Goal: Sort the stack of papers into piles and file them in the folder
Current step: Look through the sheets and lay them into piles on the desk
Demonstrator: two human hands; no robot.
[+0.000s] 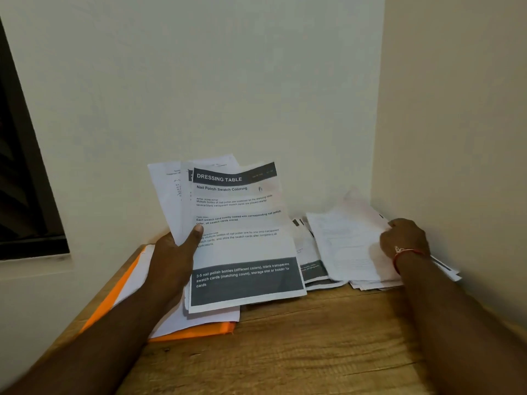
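Observation:
My left hand (pixel 174 255) grips a fanned stack of papers (pixel 242 223), thumb on the front sheet headed "DRESSING TABLE", and holds it upright above the table. Under that hand lies an orange folder (pixel 196 332) with white sheets on it. My right hand (pixel 405 238) rests with curled fingers on a pile of papers (pixel 348 249) in the far right corner by the wall; whether it pinches a sheet is unclear. A second, smaller pile (pixel 310 266) with dark-banded sheets lies between the held stack and the right pile.
The wooden table (pixel 299 352) sits in a corner, with walls close behind and at the right. A dark window frame (pixel 25 181) is at the left. Bare wood shows in the near half of the table.

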